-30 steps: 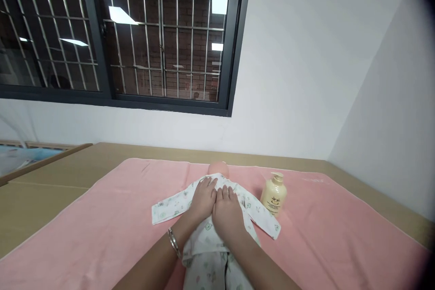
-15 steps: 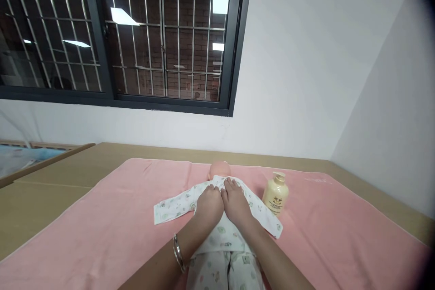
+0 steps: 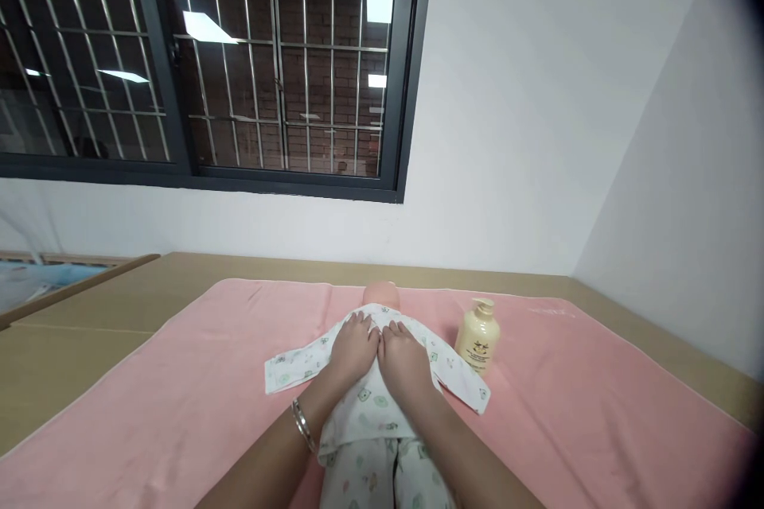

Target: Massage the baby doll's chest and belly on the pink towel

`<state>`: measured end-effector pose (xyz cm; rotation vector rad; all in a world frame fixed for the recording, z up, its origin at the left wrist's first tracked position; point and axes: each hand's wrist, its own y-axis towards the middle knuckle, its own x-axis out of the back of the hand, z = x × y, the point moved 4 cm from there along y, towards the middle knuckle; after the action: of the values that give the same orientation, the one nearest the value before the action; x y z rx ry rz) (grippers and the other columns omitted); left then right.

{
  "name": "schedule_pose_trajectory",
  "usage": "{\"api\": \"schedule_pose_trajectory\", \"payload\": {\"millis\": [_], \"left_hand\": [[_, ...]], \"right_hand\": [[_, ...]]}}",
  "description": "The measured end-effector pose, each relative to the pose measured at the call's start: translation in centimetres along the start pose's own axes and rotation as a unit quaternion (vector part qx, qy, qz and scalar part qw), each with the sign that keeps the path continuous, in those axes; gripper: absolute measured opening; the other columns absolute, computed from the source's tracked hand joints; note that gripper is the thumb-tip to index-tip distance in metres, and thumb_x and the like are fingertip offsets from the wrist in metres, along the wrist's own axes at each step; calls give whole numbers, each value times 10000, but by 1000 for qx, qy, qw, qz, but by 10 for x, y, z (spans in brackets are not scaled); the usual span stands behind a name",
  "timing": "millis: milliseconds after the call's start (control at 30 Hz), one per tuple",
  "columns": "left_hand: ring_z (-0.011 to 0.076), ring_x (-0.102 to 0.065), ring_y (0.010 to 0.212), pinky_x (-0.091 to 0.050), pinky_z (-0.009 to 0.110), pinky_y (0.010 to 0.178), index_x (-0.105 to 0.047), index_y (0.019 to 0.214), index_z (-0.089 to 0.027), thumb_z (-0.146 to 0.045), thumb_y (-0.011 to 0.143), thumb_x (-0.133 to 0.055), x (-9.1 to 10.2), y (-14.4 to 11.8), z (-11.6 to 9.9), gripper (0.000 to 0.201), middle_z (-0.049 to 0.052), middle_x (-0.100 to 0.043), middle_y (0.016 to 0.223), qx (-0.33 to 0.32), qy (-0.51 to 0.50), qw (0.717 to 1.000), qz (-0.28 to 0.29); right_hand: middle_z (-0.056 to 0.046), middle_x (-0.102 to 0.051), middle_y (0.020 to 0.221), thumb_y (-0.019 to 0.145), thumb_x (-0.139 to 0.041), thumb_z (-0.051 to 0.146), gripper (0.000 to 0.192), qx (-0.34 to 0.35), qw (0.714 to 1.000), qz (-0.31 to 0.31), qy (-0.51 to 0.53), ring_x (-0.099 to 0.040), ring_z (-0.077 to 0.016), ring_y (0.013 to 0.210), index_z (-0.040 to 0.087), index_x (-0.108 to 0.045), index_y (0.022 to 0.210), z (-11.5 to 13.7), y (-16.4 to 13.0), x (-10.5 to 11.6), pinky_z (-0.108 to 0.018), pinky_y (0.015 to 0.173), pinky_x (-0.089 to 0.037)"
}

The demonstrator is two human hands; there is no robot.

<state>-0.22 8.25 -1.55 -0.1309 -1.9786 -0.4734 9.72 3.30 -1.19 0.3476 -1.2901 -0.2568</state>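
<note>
A baby doll lies on its back, its rounded head [image 3: 382, 296] at the far end. It wears a white printed baby shirt [image 3: 373, 402] with sleeves spread to both sides, and matching trousers [image 3: 358, 473]. My left hand [image 3: 355, 346] rests at the upper chest, its bent fingers and thumb closed on the shirt front. Beside it my right hand [image 3: 404, 358] has curled fingers pinching the cloth. Both thumb sides nearly meet at the middle, and the fingertips partly hide the cloth between them. Bracelets [image 3: 302, 423] circle my left wrist.
A cream pump bottle [image 3: 478, 336] stands by the doll's sleeve on the right. Under everything lies a pink blanket [image 3: 196, 382] on a wooden surface [image 3: 95, 314]. Behind are a white wall [image 3: 501, 111] and a barred window [image 3: 286, 64]. Blue bedding [image 3: 41, 282] shows at far left.
My left fingers, bunched before, now reach further over the cloth, while my right fingers have curled in. The view has shifted slightly. The doll and bottle stay in place.
</note>
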Motion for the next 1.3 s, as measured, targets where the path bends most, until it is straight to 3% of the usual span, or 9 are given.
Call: {"api": "schedule_pose_trajectory", "payload": {"millis": [167,300,467,600,733,933,1133,1300], "left_hand": [[257,-359,1381,-235,392,1149,-484,1364,-96,-317,917,-328,-10,4,11,523,132,-459,1456,0,-30,999,-24],[263,-409,1343,-264,406,1138,-504,1343,-82,-303,919,-327,-11,3,10,509,144,-503,1417,-15,-13,999,-42],[250,-526,1227,-347,386,1080,-616,1217,-101,-214,916,-318,0,-5,-7,438,140,-613,1289,-57,30,996,-57],[242,-584,1154,-387,342,1040,-691,1073,-97,-167,893,-354,7,-13,-22,389,154,-671,1178,-31,50,997,-43],[244,-625,1082,-430,333,974,-700,1023,-93,-136,882,-368,11,-17,-29,364,166,-691,1115,-8,64,998,-26],[229,-652,956,-467,326,874,-698,919,-137,-137,872,-373,14,-14,-20,329,128,-709,990,-12,49,997,-54],[240,-583,1142,-393,354,1014,-667,1078,-108,-202,925,-310,3,-3,-3,400,151,-669,1161,-36,53,996,-65],[237,-436,1325,-301,382,1110,-525,1315,-106,-280,940,-294,-10,2,9,474,134,-527,1394,-22,39,998,-47]], "right_hand": [[-191,-556,1332,929,-413,146,388,-4,997,15,-75,-484,-289,1274,88,-576,1277,11,-6,-5,-399,1006,-415],[-184,-545,1349,938,-389,165,410,13,999,10,-39,-453,-274,1302,78,-558,1301,7,-4,-5,-404,1084,-330],[-126,-448,1455,956,-335,245,462,1,997,12,81,-360,-278,1366,117,-493,1371,-16,8,-3,-436,1113,-271],[-89,-413,1485,952,-353,281,470,20,991,30,132,-326,-257,1387,160,-468,1391,-30,15,-8,-432,1131,-229],[-86,-397,1496,958,-344,286,474,25,991,35,126,-307,-262,1397,158,-459,1399,-32,15,-10,-438,1137,-206],[-138,-498,1411,967,-320,249,442,19,998,16,64,-394,-279,1343,114,-536,1328,-18,9,-4,-423,1101,-269],[-213,-575,1300,943,-343,167,410,24,1000,7,-19,-476,-298,1276,36,-602,1233,2,-5,-2,-392,1083,-312],[-231,-578,1284,922,-384,153,386,22,1000,2,-6,-478,-297,1273,39,-619,1207,7,-8,1,-396,1089,-307]]}}
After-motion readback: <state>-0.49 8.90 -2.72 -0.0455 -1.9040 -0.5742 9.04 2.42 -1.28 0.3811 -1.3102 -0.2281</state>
